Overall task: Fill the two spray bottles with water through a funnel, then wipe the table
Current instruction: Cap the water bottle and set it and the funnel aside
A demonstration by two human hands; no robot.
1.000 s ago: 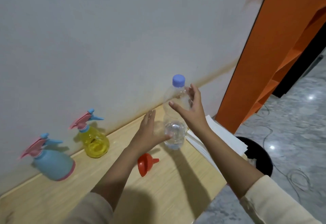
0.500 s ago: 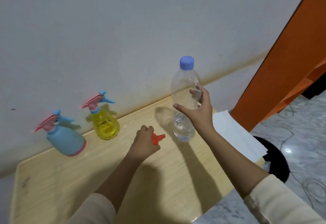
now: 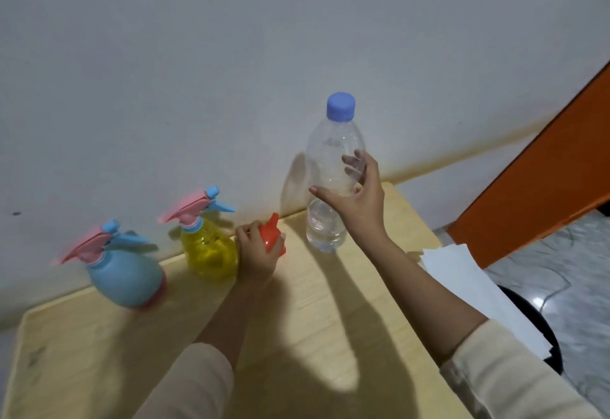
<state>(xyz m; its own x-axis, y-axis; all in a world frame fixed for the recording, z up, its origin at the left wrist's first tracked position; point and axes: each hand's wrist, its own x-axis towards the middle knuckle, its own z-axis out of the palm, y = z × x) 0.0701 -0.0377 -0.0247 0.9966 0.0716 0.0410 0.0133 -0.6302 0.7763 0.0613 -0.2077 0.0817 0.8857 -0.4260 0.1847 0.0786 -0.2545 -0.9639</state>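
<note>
A: Head view, first entry: the hands?
B: Left hand (image 3: 259, 253), clenched round the orange funnel (image 3: 271, 235), spout pointing up, just beside the yellow spray bottle (image 3: 211, 250) at its three o'clock. Right hand (image 3: 358, 207), grasping the clear water bottle (image 3: 330, 161), thumb in front, fingers showing through the plastic.

A: Bottle's condition?
B: Upright, blue cap (image 3: 341, 106) on, some water in the bottom. It is at one o'clock from the middle of the wooden table (image 3: 297, 319), near the wall. Whether its base touches the wood I cannot tell.

A: Spray bottles?
B: Two, each with a pink-and-blue trigger head fitted. Yellow at eleven o'clock, blue spray bottle (image 3: 127, 278) at ten o'clock, slightly apart, both standing by the wall.

A: Sundries?
B: White paper sheets (image 3: 462, 280) at three o'clock on the table edge, and an orange panel (image 3: 544, 187) at two o'clock.
</note>
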